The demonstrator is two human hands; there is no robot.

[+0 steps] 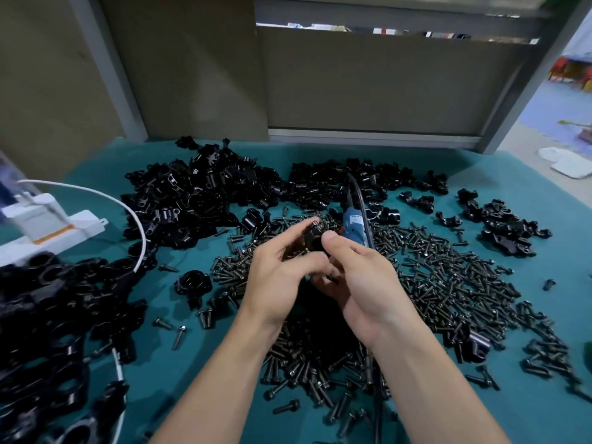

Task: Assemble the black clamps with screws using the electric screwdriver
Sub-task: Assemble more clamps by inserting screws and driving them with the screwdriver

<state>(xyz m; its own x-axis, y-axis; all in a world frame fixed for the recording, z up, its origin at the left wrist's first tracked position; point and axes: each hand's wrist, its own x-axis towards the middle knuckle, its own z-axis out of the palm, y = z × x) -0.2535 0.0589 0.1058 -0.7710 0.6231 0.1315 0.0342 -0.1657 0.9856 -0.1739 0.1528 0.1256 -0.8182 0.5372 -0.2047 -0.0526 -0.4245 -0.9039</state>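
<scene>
Both my hands meet above the middle of the teal table (179,373). My left hand (278,277) and my right hand (362,283) together grip one black clamp (312,240), fingers curled round it. Whether a screw sits in the clamp is hidden by my fingers. The blue electric screwdriver (352,224) lies on the table just behind my right hand, its black cable running back. A wide heap of dark screws (448,283) spreads under and to the right of my hands.
Piles of black clamps lie at the back left (198,200), back centre (333,184), right (503,225) and near left (48,315). A white power strip (51,232) with a white cable (134,219) sits at the left. A grey cabinet stands behind the table.
</scene>
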